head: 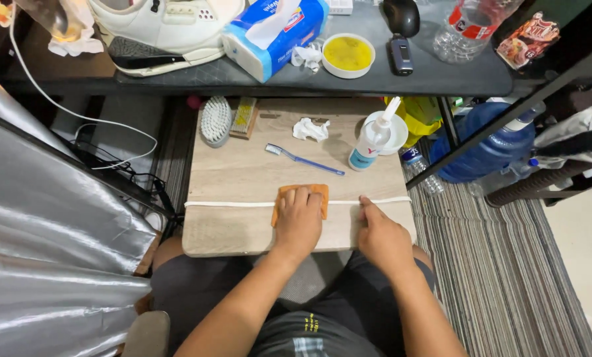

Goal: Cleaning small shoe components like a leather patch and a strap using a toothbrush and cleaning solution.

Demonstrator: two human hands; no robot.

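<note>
Left hand lies flat, fingers together, pressing an orange cloth onto a white lace stretched across the board. Right hand pins the lace against the board near its right edge, fingers curled, thumb on the lace. Behind: blue toothbrush, white bottle, brush, crumpled tissue. On the shelf above, a shoe and a tissue pack.

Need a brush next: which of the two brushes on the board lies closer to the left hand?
The blue toothbrush, lying flat mid-board just beyond the left hand. The white scrub brush sits farther off at the board's far left corner.
</note>
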